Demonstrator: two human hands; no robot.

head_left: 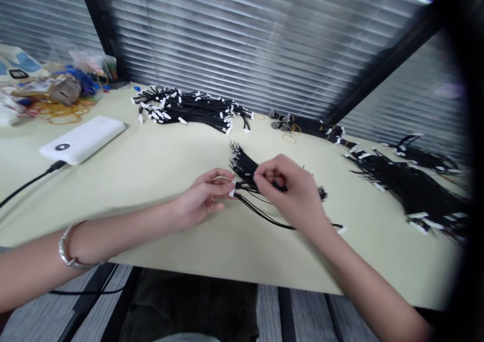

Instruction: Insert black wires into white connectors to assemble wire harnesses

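My left hand (206, 196) pinches a white connector (232, 189) at the left end of a few thin black wires (264, 215). The wires curve right under my right forearm to another white connector (341, 229) on the table. My right hand (289, 183) is closed, thumb against fingers, over a bundle of short black wires (242, 163) with bare-looking tips at its upper left. Whatever lies between its fingertips is too small to tell. The bundle's other end shows right of my right hand.
A white power bank (83, 139) with a black cable lies left. Black wires with white connectors (192, 109) lie at the back, with tied bundles (313, 126) beside them. Another wire pile (408, 185) lies right. Bags and yellow rubber bands (60, 111) fill the back left.
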